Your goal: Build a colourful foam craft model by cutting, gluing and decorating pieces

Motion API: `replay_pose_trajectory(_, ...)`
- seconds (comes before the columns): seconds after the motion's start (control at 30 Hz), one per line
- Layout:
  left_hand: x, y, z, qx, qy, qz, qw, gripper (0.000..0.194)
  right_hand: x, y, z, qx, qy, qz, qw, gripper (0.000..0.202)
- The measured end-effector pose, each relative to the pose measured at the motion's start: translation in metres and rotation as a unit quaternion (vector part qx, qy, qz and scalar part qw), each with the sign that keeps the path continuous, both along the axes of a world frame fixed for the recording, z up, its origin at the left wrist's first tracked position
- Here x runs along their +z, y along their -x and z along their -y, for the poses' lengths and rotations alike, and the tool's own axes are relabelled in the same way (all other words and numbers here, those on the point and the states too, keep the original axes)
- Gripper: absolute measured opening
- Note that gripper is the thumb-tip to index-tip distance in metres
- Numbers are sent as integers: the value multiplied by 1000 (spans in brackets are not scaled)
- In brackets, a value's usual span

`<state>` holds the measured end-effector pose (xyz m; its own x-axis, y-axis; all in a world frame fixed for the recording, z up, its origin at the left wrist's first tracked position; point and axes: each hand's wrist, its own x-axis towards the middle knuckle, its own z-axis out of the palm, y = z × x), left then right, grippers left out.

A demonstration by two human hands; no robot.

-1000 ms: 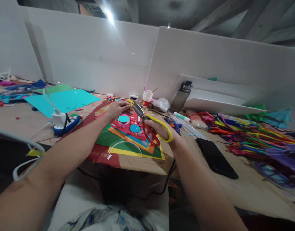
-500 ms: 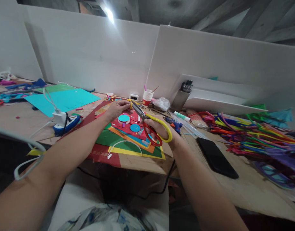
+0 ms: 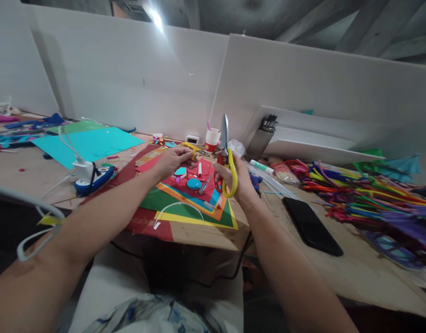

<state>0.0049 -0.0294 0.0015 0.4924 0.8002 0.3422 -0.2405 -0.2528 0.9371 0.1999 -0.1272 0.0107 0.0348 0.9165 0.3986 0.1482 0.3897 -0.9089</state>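
My left hand (image 3: pixel 176 162) is closed in a pinch on a small yellow piece (image 3: pixel 194 154), whose material I cannot make out. In my right hand (image 3: pixel 241 178) is a pair of scissors (image 3: pixel 231 173) with red and yellow handles. Its blades point upward and look closed, apart from the yellow piece. Beneath the hands, red paper (image 3: pixel 185 193) tops a stack of coloured sheets. A blue disc (image 3: pixel 194 184), a turquoise round piece (image 3: pixel 180 171) and a thin grey tool (image 3: pixel 205 184) lie on it. A white curved strip (image 3: pixel 180 203) crosses the front sheets.
A black phone (image 3: pixel 311 225) lies right, before a heap of coloured pipe cleaners (image 3: pixel 365 189). A paper cup (image 3: pixel 212 140) and grey bottle (image 3: pixel 263 138) stand at the back. Leftward are a blue power strip (image 3: pixel 95 179) with a cable and a turquoise sheet (image 3: pixel 84 145).
The scissors have moved away from the yellow piece and swung from pointing left to pointing upward. My left hand has shifted slightly right and down, still pinching the yellow piece.
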Motion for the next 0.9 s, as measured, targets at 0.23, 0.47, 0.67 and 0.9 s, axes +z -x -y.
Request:
replay_pose_trajectory(0.23,7,-16,27,14,-51,-87,995,37,2,4,-2,-61,-95,43,993,50)
replay_pose_trajectory(0.47,9,-24,38,31,-79,-109,990,29,0,6,-1,-49,-92,56,993,51)
replay_pose_trajectory(0.67,9,-24,39,31,-89,-128,987,21,-4,6,-5,-64,-84,65,992,53)
replay_pose_trajectory(0.9,8,-27,41,-2,-60,-107,992,28,-7,4,-9,-71,-95,69,991,46)
